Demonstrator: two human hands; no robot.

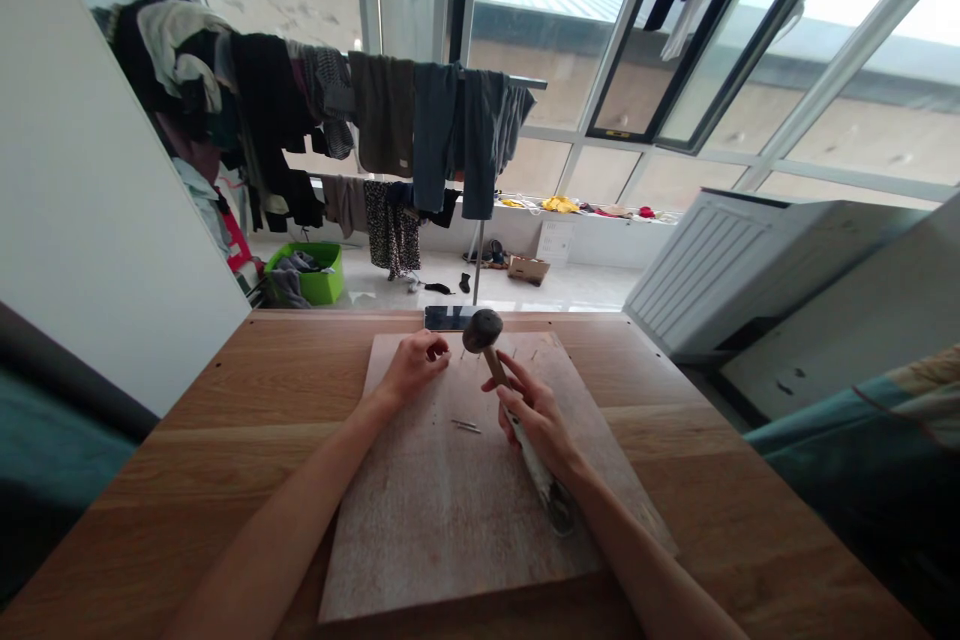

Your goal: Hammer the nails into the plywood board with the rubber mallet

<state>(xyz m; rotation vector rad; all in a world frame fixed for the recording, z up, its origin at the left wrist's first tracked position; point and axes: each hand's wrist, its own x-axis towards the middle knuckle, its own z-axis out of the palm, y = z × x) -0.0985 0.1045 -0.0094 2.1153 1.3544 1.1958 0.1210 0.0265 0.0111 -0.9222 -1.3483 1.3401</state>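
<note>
My right hand [531, 408] is wrapped round the handle of a mallet [482, 330], whose dark round head is raised over the far part of a flat wooden board [420, 510]. The lower handle [541, 480] slants back towards my wrist. At the board's far left, my left hand [417, 362] is closed, its fingers curled and thumb side towards the mallet head; whatever it pinches is too small to make out. Several thin nails [534, 356] stand upright along the far edge. A few loose nails [466, 426] lie on the board between my hands.
Under the board is a wooden table [262, 480]. A phone [448, 318] lies at its far edge, behind the mallet head. Beyond stand a rack of hanging clothes [382, 110] and a green basket [324, 274]. A white ridged appliance [705, 265] is at the right.
</note>
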